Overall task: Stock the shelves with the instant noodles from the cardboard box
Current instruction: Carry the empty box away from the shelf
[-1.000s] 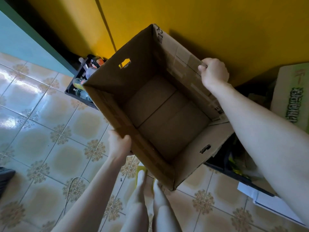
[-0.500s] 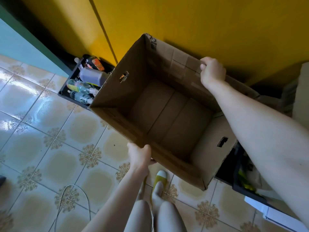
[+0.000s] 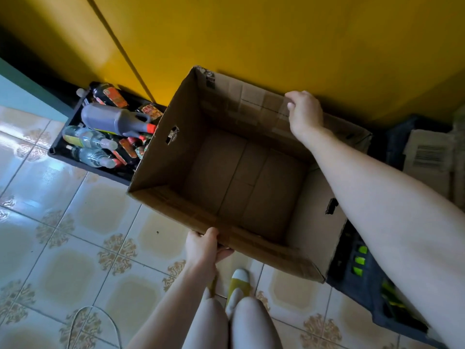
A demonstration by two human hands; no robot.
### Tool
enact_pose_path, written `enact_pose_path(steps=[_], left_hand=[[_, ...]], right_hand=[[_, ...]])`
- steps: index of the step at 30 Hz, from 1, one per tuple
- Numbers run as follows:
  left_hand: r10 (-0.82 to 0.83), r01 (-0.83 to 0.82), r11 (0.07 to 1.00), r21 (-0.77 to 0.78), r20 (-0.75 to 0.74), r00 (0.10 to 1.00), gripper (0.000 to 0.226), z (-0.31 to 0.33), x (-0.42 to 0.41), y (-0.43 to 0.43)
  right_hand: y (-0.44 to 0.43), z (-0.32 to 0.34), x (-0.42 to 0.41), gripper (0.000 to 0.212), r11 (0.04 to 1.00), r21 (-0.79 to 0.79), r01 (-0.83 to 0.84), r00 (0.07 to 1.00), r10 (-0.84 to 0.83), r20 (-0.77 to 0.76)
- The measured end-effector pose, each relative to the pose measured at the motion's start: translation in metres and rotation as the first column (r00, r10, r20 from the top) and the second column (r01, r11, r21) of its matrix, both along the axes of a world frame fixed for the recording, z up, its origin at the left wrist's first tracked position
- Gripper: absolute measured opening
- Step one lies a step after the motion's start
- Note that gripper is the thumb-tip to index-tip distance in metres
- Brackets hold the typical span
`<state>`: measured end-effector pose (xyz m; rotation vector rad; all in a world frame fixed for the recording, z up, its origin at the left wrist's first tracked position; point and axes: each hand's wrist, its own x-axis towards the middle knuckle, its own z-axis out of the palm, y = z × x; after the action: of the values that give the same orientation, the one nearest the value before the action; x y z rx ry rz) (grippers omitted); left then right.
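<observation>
While both hands grip opposite rims, left hand (image 3: 205,248) near, right hand (image 3: 304,113) far, cardboard box (image 3: 241,172) gapes empty.

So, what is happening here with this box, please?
A person holds an open cardboard box with both hands: the left hand grips the near rim, the right hand the far rim. The box is empty, with no noodles inside. It hangs over a tiled floor, beside a black crate of bottles.
</observation>
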<state>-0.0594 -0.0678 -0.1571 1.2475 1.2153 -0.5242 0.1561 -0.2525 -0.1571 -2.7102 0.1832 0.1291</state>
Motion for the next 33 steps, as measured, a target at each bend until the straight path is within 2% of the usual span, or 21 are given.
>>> enact_pose_path(steps=[4,7,9,11,14,17,21,23,27,30,33], left_hand=[[-0.017,0.017,1.0,-0.013,0.029,0.999,0.019,-0.006,0.009,-0.001],[-0.01,0.01,1.0,-0.014,0.014,1.0,0.012,-0.007,0.007,0.001],[0.009,-0.008,1.0,-0.028,0.007,1.0,0.006,-0.006,0.008,0.001],[0.024,-0.024,0.999,-0.036,0.007,1.0,0.011,-0.005,0.011,0.0],[0.035,-0.034,0.999,-0.038,0.014,0.999,0.018,-0.003,0.01,-0.003],[0.052,-0.052,0.998,-0.039,0.0,0.999,0.02,-0.003,0.008,-0.004],[0.064,-0.065,0.996,-0.068,-0.014,0.998,0.02,-0.002,0.009,-0.005],[0.071,-0.071,0.995,-0.069,-0.011,0.997,0.022,-0.003,0.009,-0.005],[0.081,-0.082,0.995,-0.05,-0.014,0.997,0.022,-0.003,0.008,-0.006],[0.073,-0.073,0.996,-0.051,-0.016,0.997,0.022,-0.004,0.011,-0.008],[0.064,-0.065,0.997,-0.043,-0.023,0.998,0.019,-0.006,0.013,-0.01]], right_hand=[[-0.005,-0.017,0.002,0.041,0.999,-0.038,-0.037,0.999,0.037,-0.013],[0.002,-0.021,-0.008,0.045,0.998,-0.035,-0.047,0.995,0.05,0.088],[0.003,-0.023,-0.019,0.04,1.0,-0.018,0.014,0.981,-0.01,0.193],[0.0,-0.025,-0.032,0.038,0.994,-0.016,0.106,0.968,-0.099,0.231],[-0.012,-0.025,-0.049,0.04,0.97,-0.005,0.245,0.947,-0.238,0.215],[-0.028,-0.026,-0.061,0.044,0.929,-0.073,0.362,0.927,-0.35,0.138],[-0.041,-0.029,-0.062,0.047,0.926,-0.121,0.357,0.934,-0.355,0.04],[-0.042,-0.028,-0.061,0.047,0.926,-0.096,0.366,0.931,-0.363,0.042],[-0.05,-0.023,-0.061,0.044,0.873,-0.014,0.488,0.872,-0.486,0.058],[-0.056,-0.026,-0.059,0.041,0.865,0.075,0.496,0.864,-0.5,0.062],[-0.055,-0.028,-0.062,0.043,0.871,0.073,0.486,0.87,-0.49,0.048]])
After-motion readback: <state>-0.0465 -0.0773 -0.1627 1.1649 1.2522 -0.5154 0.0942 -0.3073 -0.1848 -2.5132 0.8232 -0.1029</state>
